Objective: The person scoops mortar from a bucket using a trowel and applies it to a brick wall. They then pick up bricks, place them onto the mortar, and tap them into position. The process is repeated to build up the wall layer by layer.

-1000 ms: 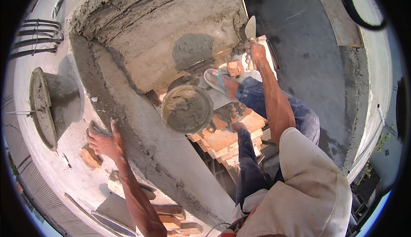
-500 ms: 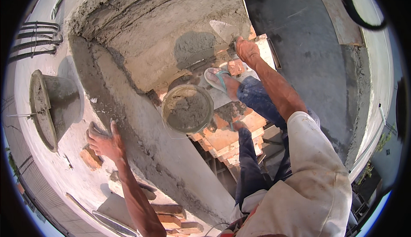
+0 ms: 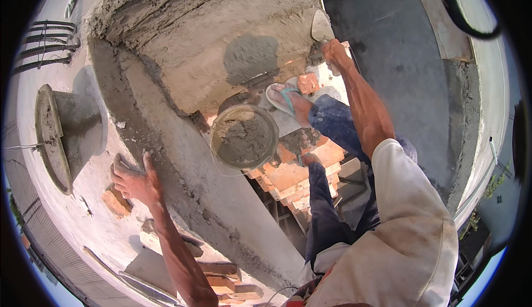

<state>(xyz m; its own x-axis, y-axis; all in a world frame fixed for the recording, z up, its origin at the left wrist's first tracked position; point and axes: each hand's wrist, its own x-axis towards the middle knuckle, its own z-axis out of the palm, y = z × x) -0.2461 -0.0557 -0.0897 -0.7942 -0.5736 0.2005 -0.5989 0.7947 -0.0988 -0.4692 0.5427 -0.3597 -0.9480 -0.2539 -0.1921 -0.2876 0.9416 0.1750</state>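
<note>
My right hand [image 3: 337,55] is closed around the handle of a trowel [image 3: 321,27], whose pale blade points up against the right edge of the mortar-covered wall face [image 3: 188,57]. A damp, dark round patch shows on that face, left of the trowel. On top of the wall at the left rests my left hand [image 3: 137,180], thumb and fingers apart, with nothing in it. A broken brick piece [image 3: 116,201] lies just below it. Between my two hands stands a bucket [image 3: 272,152] of wet grey mortar [image 3: 244,138], next to my sandalled foot [image 3: 293,105].
A second bucket [image 3: 83,121] lies on its side at the left, below bent steel rods [image 3: 50,44]. Stacked bricks [image 3: 288,182] are under my feet, with a gap beside them. A loose brick [image 3: 308,83] lies by my foot. Lower left are more bricks [image 3: 221,285].
My right hand has moved the trowel right and slightly up to the wall's edge, and its blade has turned from pointing left to pointing upward. My left hand stays in place.
</note>
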